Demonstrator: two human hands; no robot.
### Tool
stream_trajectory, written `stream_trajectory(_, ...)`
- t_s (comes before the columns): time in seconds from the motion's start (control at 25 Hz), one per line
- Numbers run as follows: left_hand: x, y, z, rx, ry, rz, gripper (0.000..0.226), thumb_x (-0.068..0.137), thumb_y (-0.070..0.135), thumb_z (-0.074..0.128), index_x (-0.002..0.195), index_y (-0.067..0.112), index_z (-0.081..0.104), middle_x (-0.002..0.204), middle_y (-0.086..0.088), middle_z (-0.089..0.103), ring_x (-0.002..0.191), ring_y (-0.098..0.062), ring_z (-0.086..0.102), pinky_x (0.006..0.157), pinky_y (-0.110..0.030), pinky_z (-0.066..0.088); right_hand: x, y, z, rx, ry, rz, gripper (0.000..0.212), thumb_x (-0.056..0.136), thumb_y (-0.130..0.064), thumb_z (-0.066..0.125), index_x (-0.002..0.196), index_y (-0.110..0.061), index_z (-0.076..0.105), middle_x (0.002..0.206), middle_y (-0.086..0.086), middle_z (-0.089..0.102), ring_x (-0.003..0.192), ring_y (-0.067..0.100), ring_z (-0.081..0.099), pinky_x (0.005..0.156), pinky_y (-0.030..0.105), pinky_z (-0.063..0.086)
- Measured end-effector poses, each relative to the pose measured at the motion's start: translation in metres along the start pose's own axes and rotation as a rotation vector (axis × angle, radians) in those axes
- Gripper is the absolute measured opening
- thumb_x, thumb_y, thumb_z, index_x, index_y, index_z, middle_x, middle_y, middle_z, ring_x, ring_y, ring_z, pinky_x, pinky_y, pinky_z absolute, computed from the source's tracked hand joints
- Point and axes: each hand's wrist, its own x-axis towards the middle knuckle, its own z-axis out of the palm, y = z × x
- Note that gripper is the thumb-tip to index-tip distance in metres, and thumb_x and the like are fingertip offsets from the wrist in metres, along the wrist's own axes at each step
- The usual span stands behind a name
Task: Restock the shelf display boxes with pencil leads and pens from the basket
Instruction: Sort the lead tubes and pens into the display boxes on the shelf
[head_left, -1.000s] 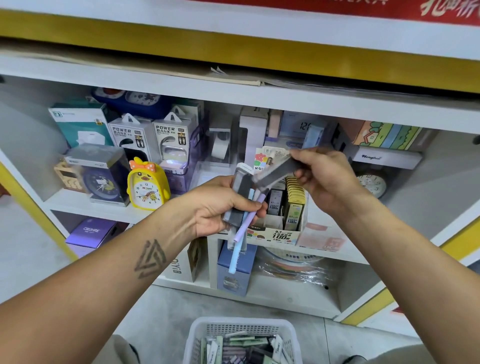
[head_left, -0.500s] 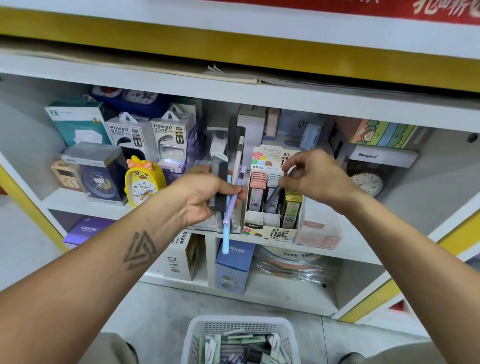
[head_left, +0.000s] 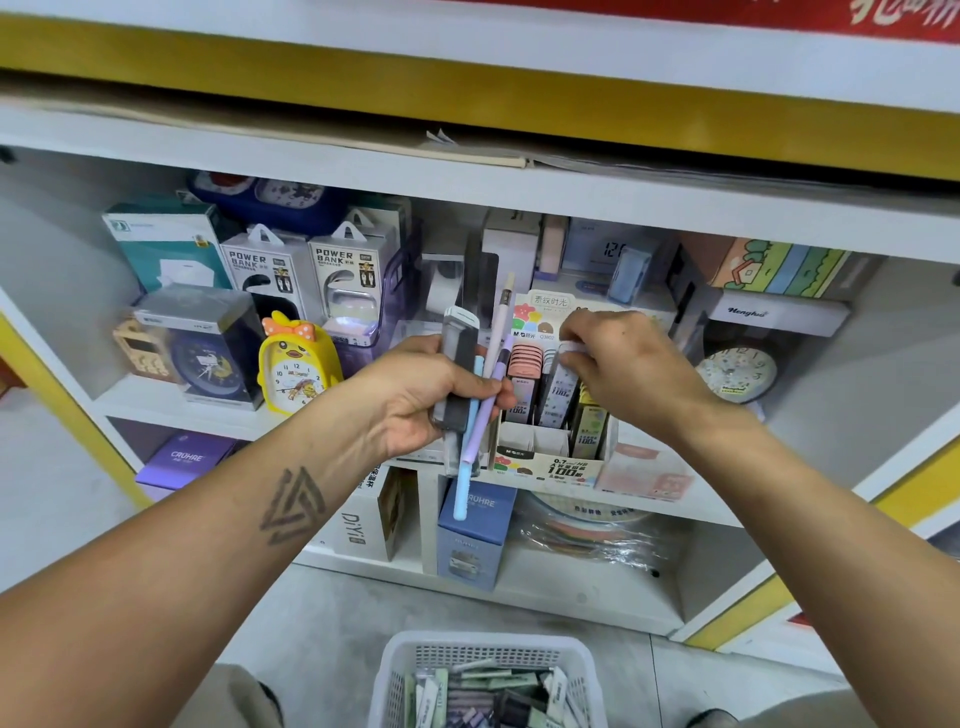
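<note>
A second ago the right hand (head_left: 631, 371) held a lead pack in the air; now its fingers press that pack (head_left: 563, 382) into the display box (head_left: 550, 460), centre frame. The left hand (head_left: 431, 395) still grips spare packs and pens (head_left: 485, 410). Basket (head_left: 395, 670) at 6 o'clock stays well stocked.
</note>
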Motion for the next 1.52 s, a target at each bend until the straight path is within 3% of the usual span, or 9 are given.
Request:
stream_trajectory(0.12,-0.001,0.000,0.000,0.004,-0.042,0.004,0.026,0.081,-0.019,0.059,0.101,-0.004,0.067,0.089,-0.025,0.073,0.081,-0.033,0.074,0.061,-0.031,0.059,0.003,-0.003,-0.001,-0.003,0.033,0.051,0.020,0.095,-0.026,0.064,0.112,-0.016,0.068,0.107,0.002,0.071,0.091,0.022,0.063,0.079,0.034,0.051)
stream_trajectory(0.24,-0.002,0.000,0.000,0.021,-0.074,0.010,0.026,0.081,-0.018,0.060,0.103,-0.005,0.068,0.095,-0.028,0.072,0.086,-0.035,0.073,0.064,-0.032,0.060,0.006,-0.023,-0.002,0.619,-0.067,0.287,0.023,0.091,-0.033,0.072,0.108,-0.018,0.071,0.084,-0.007,0.073,0.065,0.006,0.060,0.063,0.022,0.047)
stream_trajectory(0.4,-0.005,0.001,0.004,0.025,-0.121,0.029,0.029,0.082,-0.015,0.062,0.109,-0.007,0.067,0.104,-0.030,0.069,0.094,-0.039,0.071,0.070,-0.036,0.060,0.007,-0.037,-0.002,1.096,-0.145,0.433,0.022,0.088,-0.010,0.075,0.108,-0.004,0.066,0.075,0.006,0.074,0.052,0.012,0.058,0.048,0.024,0.043)
stream_trajectory(0.56,-0.001,0.001,0.011,-0.045,-0.086,0.021,0.026,0.083,-0.016,0.060,0.105,-0.003,0.063,0.102,-0.029,0.071,0.090,-0.039,0.072,0.063,-0.036,0.060,0.004,-0.015,-0.025,1.284,0.059,0.525,0.012,0.090,0.004,0.065,0.100,-0.001,0.068,0.075,0.015,0.070,0.054,0.015,0.059,0.050,0.023,0.049)
stream_trajectory(0.72,0.006,-0.003,0.027,-0.072,-0.066,0.010,0.030,0.081,-0.017,0.060,0.109,-0.004,0.059,0.091,-0.027,0.072,0.080,-0.034,0.074,0.057,-0.033,0.059,-0.009,0.032,-0.047,0.797,0.397,0.482,0.014,0.086,0.001,0.063,0.085,-0.013,0.064,0.066,0.009,0.067,0.051,0.020,0.061,0.051,0.035,0.051)
stream_trajectory(0.8,0.009,-0.006,0.036,-0.085,-0.087,0.011,0.034,0.081,-0.017,0.060,0.113,-0.005,0.058,0.091,-0.027,0.072,0.081,-0.034,0.074,0.059,-0.033,0.060,-0.016,0.050,-0.049,0.528,0.449,0.414,0.011,0.086,-0.006,0.065,0.082,-0.016,0.061,0.072,0.012,0.070,0.063,0.029,0.068,0.062,0.046,0.057)
stream_trajectory(0.88,0.013,-0.008,0.046,-0.091,-0.106,0.020,0.033,0.082,-0.017,0.060,0.113,-0.005,0.058,0.091,-0.027,0.072,0.080,-0.033,0.074,0.060,-0.034,0.060,-0.023,0.060,-0.045,0.383,0.430,0.346,0.011,0.091,-0.012,0.066,0.087,-0.020,0.059,0.076,0.006,0.072,0.074,0.026,0.072,0.068,0.041,0.059)
stream_trajectory(1.2,0.025,-0.017,0.067,-0.057,-0.155,0.038,0.033,0.081,-0.017,0.061,0.110,0.001,0.060,0.092,-0.026,0.072,0.082,-0.033,0.074,0.060,-0.033,0.059,-0.024,0.068,-0.011,0.190,0.336,0.096,0.005,0.098,-0.013,0.057,0.100,-0.011,0.053,0.081,0.007,0.068,0.074,0.028,0.066,0.063,0.046,0.055)
stream_trajectory(1.52,0.023,-0.017,0.059,-0.058,-0.168,0.021,0.033,0.081,-0.016,0.061,0.111,0.001,0.059,0.092,-0.025,0.072,0.082,-0.033,0.074,0.062,-0.033,0.060,-0.020,0.067,0.002,0.221,0.228,0.140,0.002,0.096,-0.008,0.055,0.096,-0.007,0.056,0.081,0.010,0.069,0.076,0.030,0.068,0.067,0.047,0.056)
